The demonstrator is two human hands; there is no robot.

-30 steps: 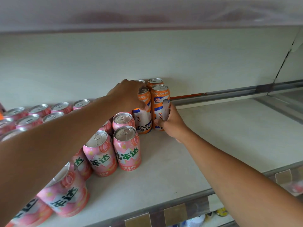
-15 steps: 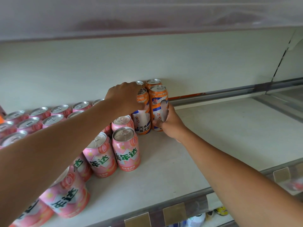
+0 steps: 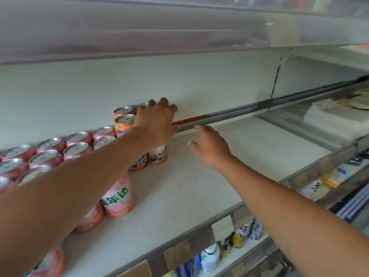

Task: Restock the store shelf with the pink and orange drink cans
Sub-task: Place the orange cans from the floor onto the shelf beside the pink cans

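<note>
Several orange cans stand in a block near the back wall of the white shelf. My left hand lies over the tops of the rightmost orange cans, fingers spread and fairly straight. Rows of pink cans fill the shelf to the left, partly hidden by my left forearm. My right hand hovers open above the bare shelf, just right of the orange cans, touching nothing.
The upper shelf hangs low overhead. A metal rail runs along the back. Bare shelf surface stretches to the right. Papers lie at the far right. Bottles and cans stand on the lower shelf below the front edge.
My right hand has let go of the orange can and moved right, away from it. My left hand has shifted right over the orange cans' tops. The camera has moved left.
</note>
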